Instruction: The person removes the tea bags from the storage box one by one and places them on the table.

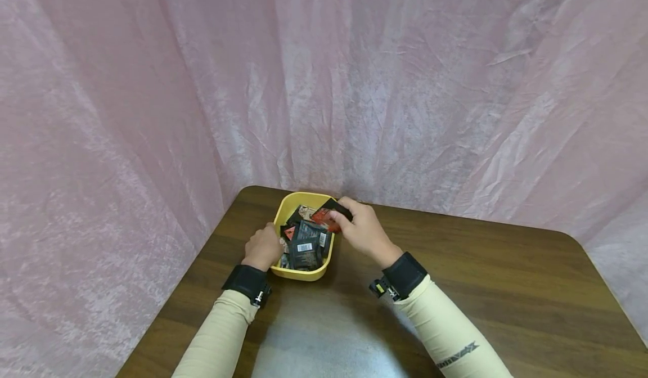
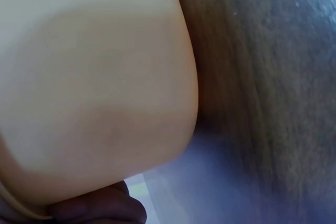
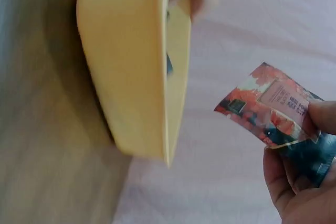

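A yellow plastic bin stands on the table, holding several dark sachets, some with white barcode labels. My left hand grips the bin's left rim. In the left wrist view, the bin's wall fills much of the picture, with some fingers at the bottom. My right hand pinches a red and black sachet by its dark end, over the bin's right rim. Close up in the right wrist view, the held sachet has a floral print and a pinkish label, between thumb and fingers.
The brown wooden table extends to the right of the bin. A pink velvety curtain hangs behind the table and along its left side. Both wrists wear black straps with small devices.
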`<state>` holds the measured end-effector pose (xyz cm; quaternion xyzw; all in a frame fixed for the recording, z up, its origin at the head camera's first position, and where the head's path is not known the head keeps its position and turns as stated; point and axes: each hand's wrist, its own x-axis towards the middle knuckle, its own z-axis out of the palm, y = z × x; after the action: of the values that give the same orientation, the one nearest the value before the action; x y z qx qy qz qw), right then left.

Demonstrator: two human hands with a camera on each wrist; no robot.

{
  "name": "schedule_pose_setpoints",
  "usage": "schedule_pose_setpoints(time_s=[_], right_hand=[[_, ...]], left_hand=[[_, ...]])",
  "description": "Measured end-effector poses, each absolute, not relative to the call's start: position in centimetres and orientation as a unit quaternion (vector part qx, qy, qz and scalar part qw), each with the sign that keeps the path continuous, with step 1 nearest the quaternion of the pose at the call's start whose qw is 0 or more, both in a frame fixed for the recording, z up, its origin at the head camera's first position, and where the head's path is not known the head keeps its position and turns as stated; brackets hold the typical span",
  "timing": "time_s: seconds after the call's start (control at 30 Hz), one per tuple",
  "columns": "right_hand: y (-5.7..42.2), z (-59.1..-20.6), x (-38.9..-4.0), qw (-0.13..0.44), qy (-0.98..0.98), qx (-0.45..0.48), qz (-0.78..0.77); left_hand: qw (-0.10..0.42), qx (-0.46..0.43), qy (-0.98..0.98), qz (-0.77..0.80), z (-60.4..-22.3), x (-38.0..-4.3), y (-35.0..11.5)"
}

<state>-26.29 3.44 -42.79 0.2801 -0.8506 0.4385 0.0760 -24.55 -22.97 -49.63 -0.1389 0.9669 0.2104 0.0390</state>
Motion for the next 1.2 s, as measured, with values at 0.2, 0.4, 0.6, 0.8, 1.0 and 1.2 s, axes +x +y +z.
schedule_pose_setpoints(time_s=[0.2, 0.4, 0.6, 0.8, 1.0, 1.2], right_hand=[[6.2, -42.5, -27.3, 0.127, -0.892, 0.222, 0.373], [7.8, -43.9, -27.6, 0.098, -0.938, 0.184, 0.275], [9.1, -46.2, -28.1, 0.006, -0.957, 0.172, 0.232], [9.6, -47.8, -28.3, -0.047, -0.961, 0.188, 0.196], [9.8, -48.1, -28.5, -0.066, -0.961, 0.202, 0.178], [10.0, -48.7, -29.0, -0.081, -0.96, 0.218, 0.155]], left_hand=[[0.04, -0.145, 0.96, 0.238, -49.6, -24.6, -23.1], [0.031, -0.142, 0.96, 0.24, -51.8, -26.1, -24.2], [0.018, -0.133, 0.96, 0.246, -54.5, -27.4, -24.9], [0.029, -0.134, 0.958, 0.25, -55.1, -27.7, -25.2], [0.03, -0.135, 0.958, 0.25, -54.9, -27.9, -24.9], [0.022, -0.128, 0.96, 0.248, -55.2, -28.1, -24.8]])
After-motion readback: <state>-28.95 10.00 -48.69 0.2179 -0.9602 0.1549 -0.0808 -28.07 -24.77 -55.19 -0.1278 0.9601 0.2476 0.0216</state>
